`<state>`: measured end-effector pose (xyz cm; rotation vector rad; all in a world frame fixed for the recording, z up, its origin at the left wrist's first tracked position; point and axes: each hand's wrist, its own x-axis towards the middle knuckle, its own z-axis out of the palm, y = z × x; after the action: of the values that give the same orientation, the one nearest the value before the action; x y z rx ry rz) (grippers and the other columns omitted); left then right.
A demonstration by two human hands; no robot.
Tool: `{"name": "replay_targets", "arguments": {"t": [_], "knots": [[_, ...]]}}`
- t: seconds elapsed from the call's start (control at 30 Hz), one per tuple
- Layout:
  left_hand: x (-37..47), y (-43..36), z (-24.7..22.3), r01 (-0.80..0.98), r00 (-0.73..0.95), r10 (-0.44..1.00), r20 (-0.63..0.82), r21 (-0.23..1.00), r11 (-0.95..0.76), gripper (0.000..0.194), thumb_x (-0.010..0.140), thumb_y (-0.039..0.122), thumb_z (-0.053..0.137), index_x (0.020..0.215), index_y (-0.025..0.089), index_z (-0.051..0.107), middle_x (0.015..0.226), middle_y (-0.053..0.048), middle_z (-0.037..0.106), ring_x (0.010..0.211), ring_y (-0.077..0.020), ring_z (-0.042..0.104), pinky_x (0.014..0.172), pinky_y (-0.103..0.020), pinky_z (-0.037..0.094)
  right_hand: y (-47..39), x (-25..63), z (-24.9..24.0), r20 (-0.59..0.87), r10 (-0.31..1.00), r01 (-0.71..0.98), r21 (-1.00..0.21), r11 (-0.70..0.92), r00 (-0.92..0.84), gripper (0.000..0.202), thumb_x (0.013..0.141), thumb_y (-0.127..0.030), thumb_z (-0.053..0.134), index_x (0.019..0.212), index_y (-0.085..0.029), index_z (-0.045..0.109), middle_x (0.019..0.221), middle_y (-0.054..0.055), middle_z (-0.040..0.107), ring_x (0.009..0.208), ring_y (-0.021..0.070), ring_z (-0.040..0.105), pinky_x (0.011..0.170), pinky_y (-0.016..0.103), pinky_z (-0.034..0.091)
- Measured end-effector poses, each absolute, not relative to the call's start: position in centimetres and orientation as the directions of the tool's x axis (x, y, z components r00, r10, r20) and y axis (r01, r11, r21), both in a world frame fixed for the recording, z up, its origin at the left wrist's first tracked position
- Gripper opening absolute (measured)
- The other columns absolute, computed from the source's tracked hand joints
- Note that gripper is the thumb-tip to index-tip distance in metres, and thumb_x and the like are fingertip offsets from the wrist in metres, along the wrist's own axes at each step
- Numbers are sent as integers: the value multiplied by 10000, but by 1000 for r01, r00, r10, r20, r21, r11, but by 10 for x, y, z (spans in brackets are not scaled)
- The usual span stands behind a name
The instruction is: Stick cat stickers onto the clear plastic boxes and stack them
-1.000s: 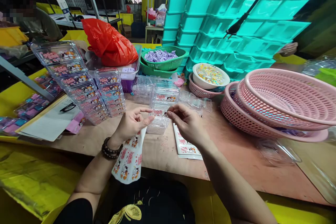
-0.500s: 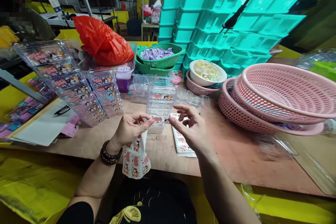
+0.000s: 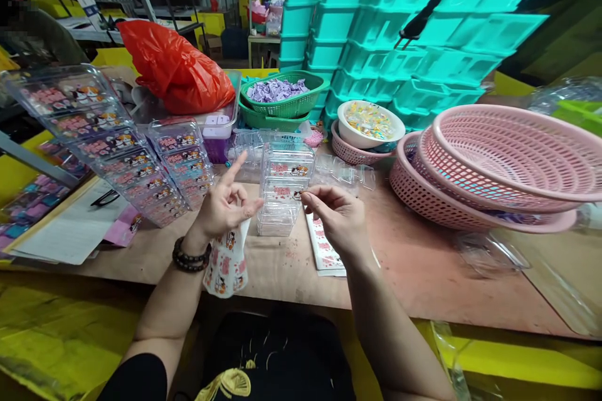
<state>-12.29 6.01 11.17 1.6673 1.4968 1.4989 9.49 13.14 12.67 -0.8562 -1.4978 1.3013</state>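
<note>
My left hand (image 3: pixel 224 208) has its index finger raised, while its other fingers curl over a limp sticker sheet (image 3: pixel 226 268) printed with cartoon cats and pink lettering. The sheet hangs below that palm. My right hand (image 3: pixel 336 216) pinches the right end of a small clear sticker (image 3: pixel 283 193), which lies against the second box down. That box belongs to a stack of clear plastic boxes (image 3: pixel 277 223) between my hands; the box above bears a similar sticker. More sticker sheets (image 3: pixel 324 254) lie flat on the table, partly under my right hand.
Two taller stacks of stickered boxes (image 3: pixel 126 160) (image 3: pixel 183 160) lean at left, beside papers (image 3: pixel 70 232). Behind are a red bag (image 3: pixel 176 69), green baskets (image 3: pixel 282 103) and a white bowl (image 3: pixel 348 131). Pink baskets (image 3: pixel 508 156) stand right, teal bins (image 3: pixel 376 31) behind.
My left hand has moved left and up off the sticker, its index finger now raised, carrying the sheet along. My right fingers have closed into a pinch at the sticker's right end.
</note>
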Motion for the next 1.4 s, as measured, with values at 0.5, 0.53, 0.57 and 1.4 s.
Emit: {"name": "replay_targets", "arguments": {"t": [0.5, 0.53, 0.57, 1.4], "knots": [[-130, 89, 162, 805, 191, 899, 394, 461, -373, 876, 759, 295, 712, 1544, 177, 341, 610, 72, 603, 496, -99, 506, 562, -216, 450, 142, 82, 118, 211, 934, -49, -977, 206, -288, 343, 699, -498, 810, 736, -184, 676, 664, -1, 641, 549, 102, 498, 535, 270, 433], [-130, 90, 161, 803, 185, 901, 393, 468, -370, 868, 761, 291, 710, 1541, 179, 347, 609, 73, 600, 496, -100, 506, 559, -216, 450, 142, 82, 117, 214, 934, -54, -977, 208, -287, 338, 701, -492, 812, 739, -185, 678, 670, 0, 644, 556, 103, 501, 542, 271, 433], [-131, 90, 160, 799, 181, 902, 392, 476, -367, 856, 765, 288, 708, 1538, 183, 354, 607, 74, 595, 494, -99, 505, 554, -215, 447, 142, 82, 116, 218, 934, -59, -976, 210, -284, 334, 702, -488, 814, 742, -184, 679, 675, 2, 647, 562, 104, 503, 548, 272, 434], [-129, 97, 152, 754, 90, 907, 412, 567, -333, 687, 835, 327, 692, 1476, 221, 469, 598, 71, 525, 494, -93, 453, 512, -192, 403, 135, 76, 118, 299, 933, 125, -937, 327, -200, 304, 759, -481, 747, 789, -183, 696, 731, 35, 711, 602, 132, 564, 579, 276, 461]]}}
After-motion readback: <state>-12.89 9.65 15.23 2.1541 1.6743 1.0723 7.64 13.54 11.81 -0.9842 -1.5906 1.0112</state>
